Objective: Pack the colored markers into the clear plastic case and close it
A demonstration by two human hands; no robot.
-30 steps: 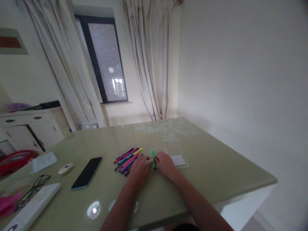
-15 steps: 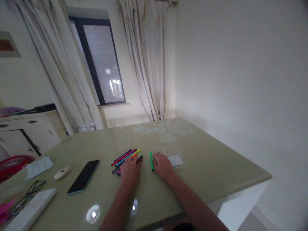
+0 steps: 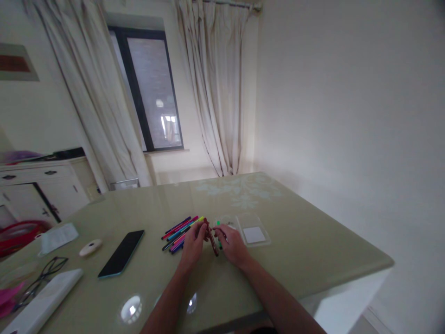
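Observation:
My left hand point(image 3: 193, 243) pinches a dark red-brown felt-tip pen point(image 3: 212, 241), which slants down towards me between my two hands. Just right of the pen, my right hand point(image 3: 232, 242) has its fingers bent and slightly apart, with nothing visible in them. Partly covered by that hand, a green felt-tip pen point(image 3: 218, 223) lies at the left side of a clear plastic case point(image 3: 266, 234). The case is open and has a white card point(image 3: 253, 234) in it. Left of my left hand lies a loose pile of coloured felt-tip pens point(image 3: 175, 234).
A black phone point(image 3: 121, 253), a white oval object point(image 3: 91, 248) and a face mask point(image 3: 59, 238) lie to the left on the table point(image 3: 299, 241). Nearer me are eyeglasses point(image 3: 43, 276) and a long white box point(image 3: 48, 304). A wall stands along the right.
My left hand has lifted the red-brown pen from the pile and brought it right. My right hand has come off the green pen, which stays at the case.

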